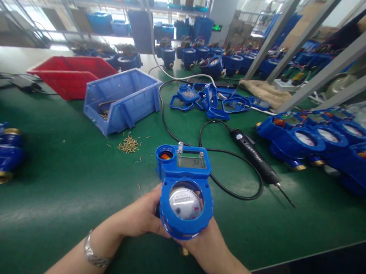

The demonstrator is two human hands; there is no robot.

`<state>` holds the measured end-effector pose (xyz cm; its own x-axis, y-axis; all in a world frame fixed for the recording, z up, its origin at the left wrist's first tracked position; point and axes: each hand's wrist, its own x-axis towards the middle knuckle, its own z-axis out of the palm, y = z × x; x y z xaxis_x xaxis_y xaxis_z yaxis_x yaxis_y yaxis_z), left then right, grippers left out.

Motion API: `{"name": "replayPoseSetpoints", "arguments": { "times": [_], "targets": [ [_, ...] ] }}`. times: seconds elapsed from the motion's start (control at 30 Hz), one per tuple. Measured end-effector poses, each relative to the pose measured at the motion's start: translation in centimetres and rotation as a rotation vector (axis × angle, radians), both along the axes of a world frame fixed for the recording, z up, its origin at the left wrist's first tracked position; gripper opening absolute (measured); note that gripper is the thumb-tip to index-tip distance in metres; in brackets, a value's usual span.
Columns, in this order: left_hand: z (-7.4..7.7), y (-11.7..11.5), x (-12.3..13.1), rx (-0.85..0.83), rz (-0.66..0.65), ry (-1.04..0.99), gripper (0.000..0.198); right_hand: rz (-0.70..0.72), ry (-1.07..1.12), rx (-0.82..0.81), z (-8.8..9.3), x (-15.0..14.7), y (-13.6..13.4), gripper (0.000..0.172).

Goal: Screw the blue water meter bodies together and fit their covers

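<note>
I hold a blue water meter [184,182] upright above the green mat, its round dial and small LCD window facing me. My left hand [142,216] grips its left side, fingers wrapped round the body; a metal bracelet is on that wrist. My right hand [207,244] cups the meter from below and behind, its fingers mostly hidden by the housing. A black electric screwdriver [254,155] with a coiled cable lies on the mat just right of the meter. A small heap of brass screws [128,144] lies ahead to the left.
A blue bin [119,100] and a red bin [71,75] stand at the back left. Loose blue covers [208,101] lie behind the screwdriver. Rows of blue meters [321,140] fill the right side, another meter [1,152] sits far left. The table edge [315,257] runs near right.
</note>
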<state>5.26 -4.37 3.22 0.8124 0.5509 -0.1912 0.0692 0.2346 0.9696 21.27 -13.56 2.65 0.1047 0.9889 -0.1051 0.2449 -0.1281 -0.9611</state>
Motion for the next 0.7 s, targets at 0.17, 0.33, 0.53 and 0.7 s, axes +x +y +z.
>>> {"name": "replayPoseSetpoints", "arguments": {
  "times": [0.17, 0.33, 0.53, 0.7],
  "targets": [
    [0.0, -0.1, 0.1, 0.041, 0.009, 0.014, 0.079, -0.086, -0.023, 0.046, -1.0, -0.3, -0.2, 0.076],
    [0.1, -0.5, 0.2, 0.079, 0.117, 0.055, 0.076, -0.100, -0.029, 0.046, -2.1, -0.5, -0.6, 0.079],
    [0.8, -1.3, 0.7, 0.181, 0.202, 0.180, 0.059, -0.098, 0.077, -0.041, -2.2, -0.5, -0.6, 0.078],
    [0.6, -3.4, 1.3, 0.058, 0.430, 0.233, 0.067, -0.145, 0.105, -0.078, -2.2, -1.0, -0.7, 0.082]
  ]
}}
